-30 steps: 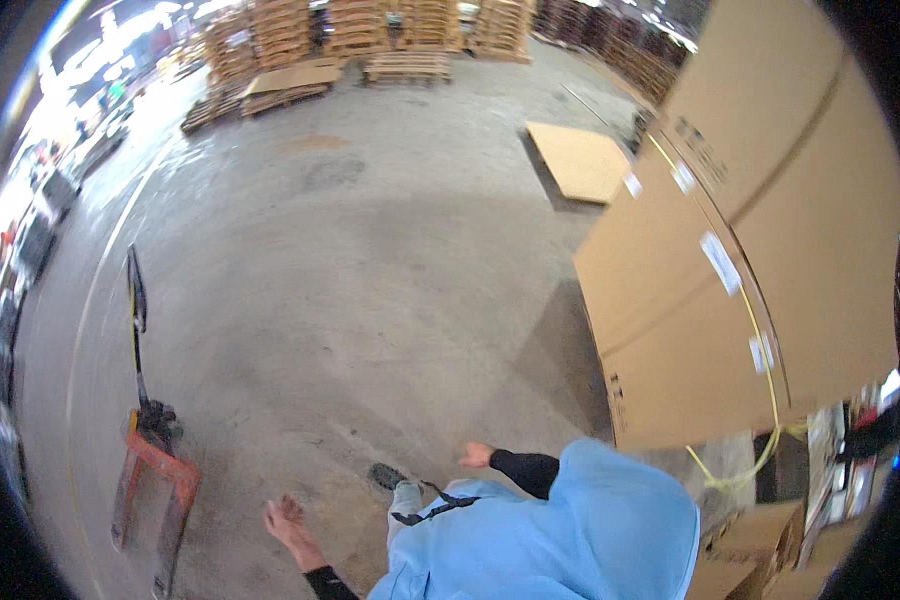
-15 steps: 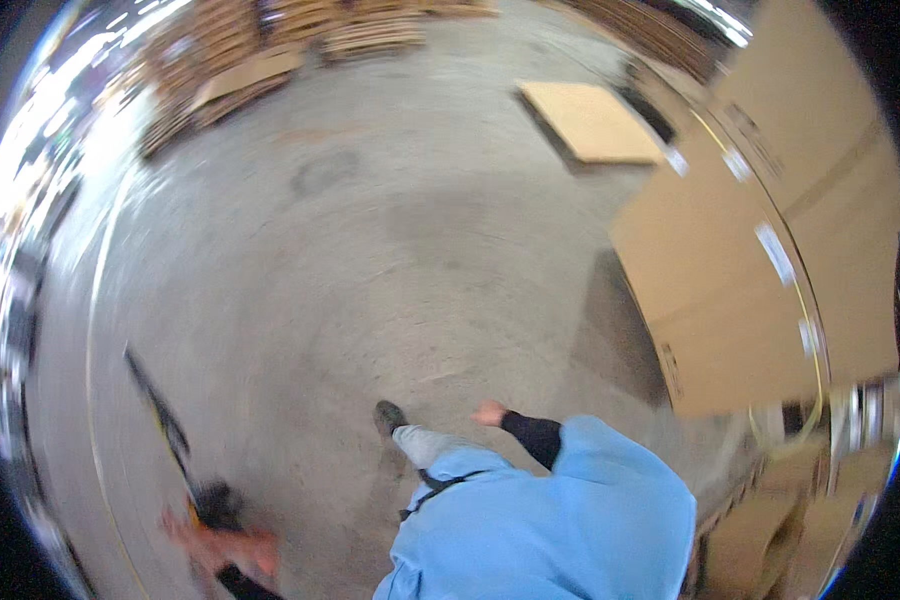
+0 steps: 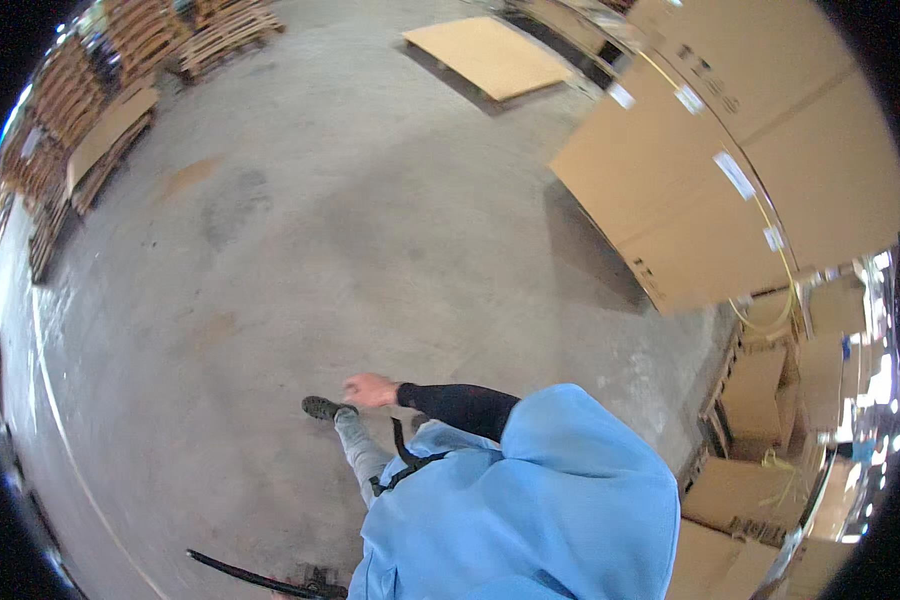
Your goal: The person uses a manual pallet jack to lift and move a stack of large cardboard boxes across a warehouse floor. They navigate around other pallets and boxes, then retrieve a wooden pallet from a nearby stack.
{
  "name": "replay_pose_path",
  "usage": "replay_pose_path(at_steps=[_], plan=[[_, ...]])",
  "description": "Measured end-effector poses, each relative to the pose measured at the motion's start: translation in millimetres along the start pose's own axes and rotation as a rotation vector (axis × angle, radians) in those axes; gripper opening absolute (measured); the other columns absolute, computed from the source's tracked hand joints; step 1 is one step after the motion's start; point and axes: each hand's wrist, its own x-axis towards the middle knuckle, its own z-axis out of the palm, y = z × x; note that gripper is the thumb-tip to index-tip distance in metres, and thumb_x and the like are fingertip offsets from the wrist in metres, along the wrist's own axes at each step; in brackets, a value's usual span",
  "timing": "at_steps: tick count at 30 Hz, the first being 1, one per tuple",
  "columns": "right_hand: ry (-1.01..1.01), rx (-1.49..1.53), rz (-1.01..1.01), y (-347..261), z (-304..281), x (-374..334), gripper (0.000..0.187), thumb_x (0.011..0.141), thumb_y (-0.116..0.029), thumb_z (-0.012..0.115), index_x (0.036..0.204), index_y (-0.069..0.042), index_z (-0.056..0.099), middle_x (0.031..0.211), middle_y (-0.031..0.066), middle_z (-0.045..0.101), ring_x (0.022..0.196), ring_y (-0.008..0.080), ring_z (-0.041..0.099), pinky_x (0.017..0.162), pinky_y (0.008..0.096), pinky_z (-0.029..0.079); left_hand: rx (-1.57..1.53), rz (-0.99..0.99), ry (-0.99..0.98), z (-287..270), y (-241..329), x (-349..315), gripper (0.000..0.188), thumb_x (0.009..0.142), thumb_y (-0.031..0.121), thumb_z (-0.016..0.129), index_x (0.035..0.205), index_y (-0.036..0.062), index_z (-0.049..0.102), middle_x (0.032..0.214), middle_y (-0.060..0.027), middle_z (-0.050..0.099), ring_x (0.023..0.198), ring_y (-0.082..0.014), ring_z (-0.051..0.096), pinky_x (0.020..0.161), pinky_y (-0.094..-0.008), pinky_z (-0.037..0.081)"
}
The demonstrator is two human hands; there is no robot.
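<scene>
My right hand (image 3: 370, 390) swings out in front of my body, at the end of a black sleeve, above my shoe. Its fingers look loosely curled, with some blur, and nothing shows in them. At the lower edge a hand tool (image 3: 255, 575) with a long, thin black bar and a bulkier dark body juts out to the left of my blue top. My left hand is almost wholly hidden there; only a sliver of skin shows under the tool's body, which it grips. The tool's exact kind cannot be made out.
Tall brown cartons (image 3: 690, 220) bound with yellow strap stand at right, with more cardboard (image 3: 760, 400) behind them. A low pallet topped with a flat board (image 3: 485, 58) lies ahead. Stacked wooden pallets (image 3: 65, 90) stand at far left. A pale line (image 3: 65, 430) crosses the concrete floor (image 3: 320, 240).
The view has swung to the right and forward. My right hand has come across leftward before my body. My left hand and the tool have dropped back toward the lower edge.
</scene>
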Motion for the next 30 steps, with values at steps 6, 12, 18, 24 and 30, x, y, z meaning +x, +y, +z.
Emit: replay_pose_path(at_steps=[6, 12, 18, 24, 30], plan=[[-0.335, -0.479, 0.476, 81.6, -28.0, 64.1, 0.048, 0.084, -0.046, 0.056, 0.096, -0.003, 0.071, 0.101, 0.0221, 0.068, 0.095, 0.0401, 0.063, 0.084, 0.0487, 0.049, -0.017, -0.157, 0.095, -82.8, 35.9, 111.9, 0.04, 0.085, 0.016, 0.063, 0.12, -0.0035, 0.057, 0.118, -0.0182, 0.062, 0.109, -0.0351, 0.059, 0.093, -0.0452, 0.047], [-0.384, -0.528, 0.399, 30.5, -40.3, 219.0, 0.04, 0.086, -0.038, 0.059, 0.096, -0.001, 0.071, 0.098, 0.0184, 0.071, 0.088, 0.0331, 0.067, 0.079, 0.0447, 0.051, -0.122, -0.38, 0.226, -131.6, 2.1, 68.2, 0.04, 0.083, 0.014, 0.064, 0.117, -0.0047, 0.059, 0.116, -0.0192, 0.063, 0.108, -0.0366, 0.059, 0.092, -0.0457, 0.047], [-0.449, -0.312, 0.265, -86.9, 17.5, 505.1, 0.035, 0.086, -0.026, 0.065, 0.105, 0.004, 0.067, 0.096, 0.0125, 0.071, 0.084, 0.023, 0.065, 0.075, 0.0362, 0.051, 0.228, -0.522, 0.772, -133.8, 8.0, 8.8, 0.041, 0.084, 0.02, 0.067, 0.114, -0.0072, 0.061, 0.11, -0.0237, 0.065, 0.102, -0.0387, 0.062, 0.088, -0.0455, 0.048], [-0.423, -0.331, 0.02, -250.3, 83.1, 757.5, 0.041, 0.083, -0.029, 0.066, 0.107, 0.005, 0.067, 0.105, 0.0223, 0.069, 0.101, 0.0315, 0.066, 0.087, 0.0391, 0.05, -0.108, -0.712, 1.05, -85.1, 70.8, -21.3, 0.055, 0.089, 0.039, 0.063, 0.117, -0.0088, 0.06, 0.108, -0.0324, 0.063, 0.101, -0.0426, 0.062, 0.085, -0.047, 0.05], [-0.709, -0.592, -0.213, -372.7, 133.6, 918.8, 0.045, 0.084, -0.029, 0.066, 0.114, 0.004, 0.064, 0.113, 0.023, 0.066, 0.107, 0.0313, 0.063, 0.089, 0.0398, 0.05, -0.037, -0.824, 1.109, -90.6, 181.1, 55.5, 0.07, 0.095, 0.057, 0.041, 0.108, -0.0071, 0.064, 0.093, -0.0286, 0.067, 0.09, -0.0441, 0.064, 0.078, -0.0513, 0.049]])
